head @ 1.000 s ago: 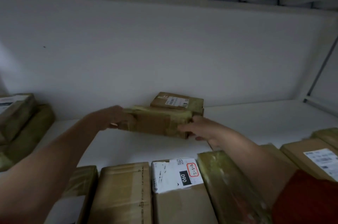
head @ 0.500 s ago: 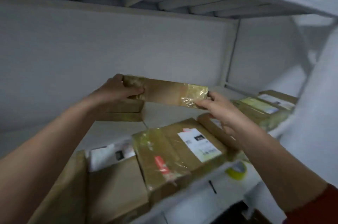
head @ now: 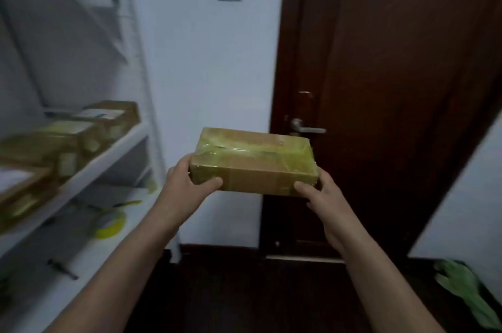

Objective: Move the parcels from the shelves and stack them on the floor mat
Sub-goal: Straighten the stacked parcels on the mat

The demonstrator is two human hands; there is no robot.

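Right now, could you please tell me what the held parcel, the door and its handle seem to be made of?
The parcel looks like brown cardboard wrapped in glossy yellowish tape, which wrinkles and catches light. The door seems dark reddish-brown wood or veneer, smooth, faintly shiny; blur hides any grain. The handle looks like silvery metal, by its pale shine.

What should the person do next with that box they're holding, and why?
Probably lower the parcel toward the floor while looking for the mat. The left hand and the right hand grip its two ends. It is off the shelf and held in the air in front of the door. No mat shows in this view.
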